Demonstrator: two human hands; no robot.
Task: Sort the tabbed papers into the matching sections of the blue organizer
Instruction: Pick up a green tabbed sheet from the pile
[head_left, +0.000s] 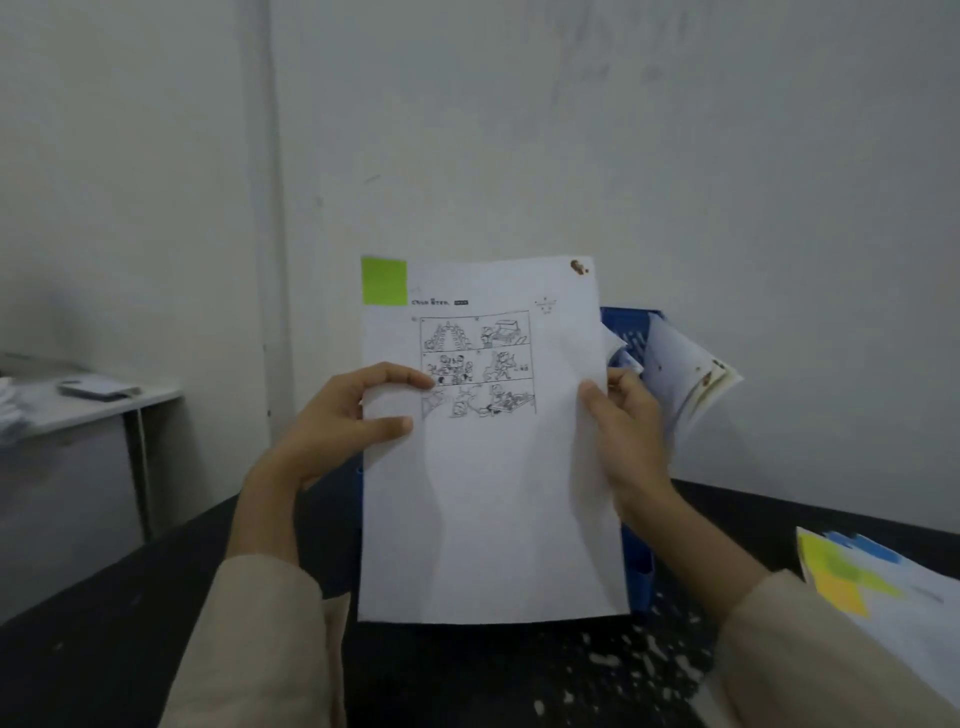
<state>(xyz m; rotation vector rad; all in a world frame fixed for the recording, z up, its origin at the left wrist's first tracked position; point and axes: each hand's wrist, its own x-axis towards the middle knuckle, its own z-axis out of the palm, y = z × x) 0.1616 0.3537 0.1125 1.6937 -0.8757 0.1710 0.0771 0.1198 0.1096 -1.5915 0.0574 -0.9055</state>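
I hold a white sheet (488, 509) upright in front of me, printed with a comic-style drawing and carrying a green tab (384, 280) at its top left corner. My left hand (343, 415) pinches its left edge, thumb on the front. My right hand (623, 431) grips its right edge. The sheet hides most of the blue organizer (631, 322), whose top corner and lower right side (638, 561) show behind it. Papers (691, 374) stand in the organizer and lean out to the right.
A stack of papers (893, 592) with yellow, green and blue tabs lies on the black table (130, 613) at the right. White specks cover the table near its front. A grey side table (88, 405) with items stands at the left wall.
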